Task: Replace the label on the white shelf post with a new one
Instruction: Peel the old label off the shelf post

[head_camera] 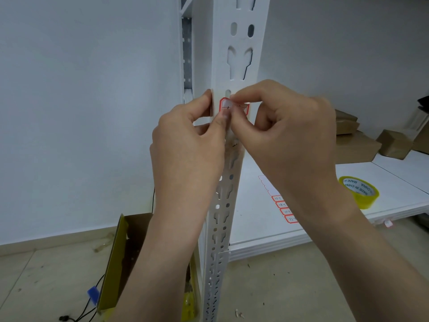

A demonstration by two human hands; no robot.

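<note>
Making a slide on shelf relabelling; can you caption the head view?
Left hand holds the white shelf post while right hand pinches its red-bordered label.

The white shelf post (pixel 241 41) is looking like smooth painted metal, the red-edged label (pixel 225 105) is looking like thin paper, the tape roll (pixel 369 198) is shining like glossy plastic, and the brown boxes (pixel 355 147) are looking like dull, matt cardboard.
</note>
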